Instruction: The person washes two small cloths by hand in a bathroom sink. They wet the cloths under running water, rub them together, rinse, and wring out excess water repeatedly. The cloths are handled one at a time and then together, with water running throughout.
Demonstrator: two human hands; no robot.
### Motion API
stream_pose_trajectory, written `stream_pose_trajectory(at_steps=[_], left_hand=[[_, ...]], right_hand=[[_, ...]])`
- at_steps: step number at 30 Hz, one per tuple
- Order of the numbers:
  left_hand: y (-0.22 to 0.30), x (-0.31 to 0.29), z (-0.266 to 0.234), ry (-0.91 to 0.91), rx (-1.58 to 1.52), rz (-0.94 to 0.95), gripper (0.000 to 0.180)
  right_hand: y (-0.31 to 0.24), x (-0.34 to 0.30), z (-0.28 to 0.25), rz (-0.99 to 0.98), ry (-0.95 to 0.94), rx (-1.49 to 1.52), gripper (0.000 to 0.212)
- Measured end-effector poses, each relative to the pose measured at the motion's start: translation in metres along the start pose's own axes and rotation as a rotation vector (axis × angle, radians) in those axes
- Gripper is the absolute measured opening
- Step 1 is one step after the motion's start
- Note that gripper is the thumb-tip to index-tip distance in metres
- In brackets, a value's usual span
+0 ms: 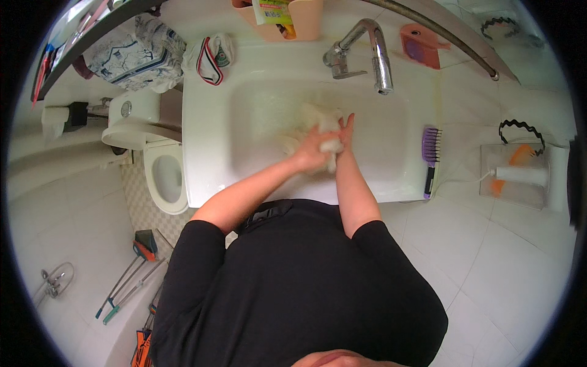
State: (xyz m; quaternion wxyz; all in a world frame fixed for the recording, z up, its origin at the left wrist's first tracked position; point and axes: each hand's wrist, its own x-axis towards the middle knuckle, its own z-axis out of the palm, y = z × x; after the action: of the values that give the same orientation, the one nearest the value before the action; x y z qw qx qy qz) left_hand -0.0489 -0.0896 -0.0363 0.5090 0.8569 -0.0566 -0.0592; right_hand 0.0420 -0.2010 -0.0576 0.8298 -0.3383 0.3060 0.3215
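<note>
Over the white sink basin (397, 165), a wet white cloth (319, 115) is bunched between my two hands, its folds partly smeared by motion. My left hand (313, 150) is closed round part of it, and a wad shows by the fingers. Against the cloth's right side presses my right hand (345, 133), with fingers pointing up toward the far rim and the thumb side hard to make out. Cloudy water lies around the cloth. The chrome faucet (382, 67) stands behind and to the right; no stream shows from it.
A white cloth with red and black stripes (211, 58) lies on the sink's far left corner, near a patterned fabric bundle (143, 55). A peach container (304, 21) stands behind. The purple hairbrush (431, 147) rests on the right rim. Left is a toilet (166, 177).
</note>
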Motion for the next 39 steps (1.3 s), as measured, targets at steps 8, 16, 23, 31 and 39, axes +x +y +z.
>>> stream_pose_trajectory(at_steps=[8,16,23,31,39], left_hand=[[0.077,0.003,-0.018,0.184,0.183,-0.217,0.057],[-0.029,0.019,-0.067,0.302,-0.404,-0.315,0.048],[-0.109,-0.019,-0.032,0.197,-0.067,-0.506,0.069],[-0.062,-0.009,-0.024,0.450,-0.117,-0.493,0.079],[0.107,-0.022,-0.024,-0.113,-0.150,0.082,0.059]], right_hand=[[0.011,-0.027,0.025,-0.073,-0.401,-0.149,0.045],[0.000,-0.028,0.026,-0.195,-0.180,-0.172,0.045],[-0.028,-0.015,-0.006,-0.258,0.207,-0.141,0.051],[0.017,0.003,-0.026,-0.060,-0.077,-0.049,0.052],[-0.006,-0.068,0.036,0.076,-0.403,0.050,0.059]])
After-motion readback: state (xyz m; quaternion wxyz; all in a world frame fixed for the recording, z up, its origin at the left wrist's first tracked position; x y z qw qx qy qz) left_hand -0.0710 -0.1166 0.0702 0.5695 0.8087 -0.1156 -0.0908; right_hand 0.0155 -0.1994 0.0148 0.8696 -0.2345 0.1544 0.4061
